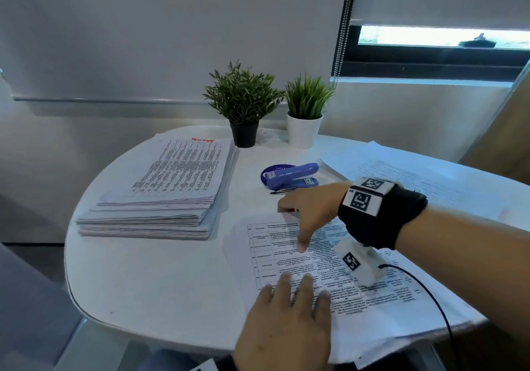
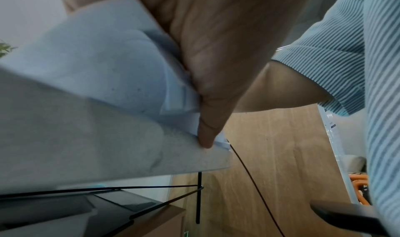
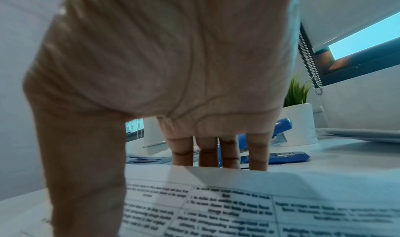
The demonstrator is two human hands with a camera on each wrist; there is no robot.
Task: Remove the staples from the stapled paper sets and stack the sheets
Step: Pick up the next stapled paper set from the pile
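A printed paper set [image 1: 312,258] with a table of text lies on the white round table [image 1: 157,279] near its front edge. My left hand [image 1: 286,310] lies flat on the set's near part with straight fingers; in the left wrist view the thumb [image 2: 207,136] touches the paper's edge [image 2: 97,61] at the table rim. My right hand [image 1: 307,213] stands over the far edge. Its fingers [image 3: 207,153] reach straight down behind that edge and its thumb [image 1: 301,246] presses on the page [image 3: 238,206]. No staple is visible.
A thick pile of printed sheets [image 1: 160,192] sits at the left. A blue stapler [image 1: 292,175] and a thin dark tool [image 1: 282,190] lie just beyond my right hand. More sheets [image 1: 401,170] lie at the right. Two potted plants [image 1: 243,106] stand at the back.
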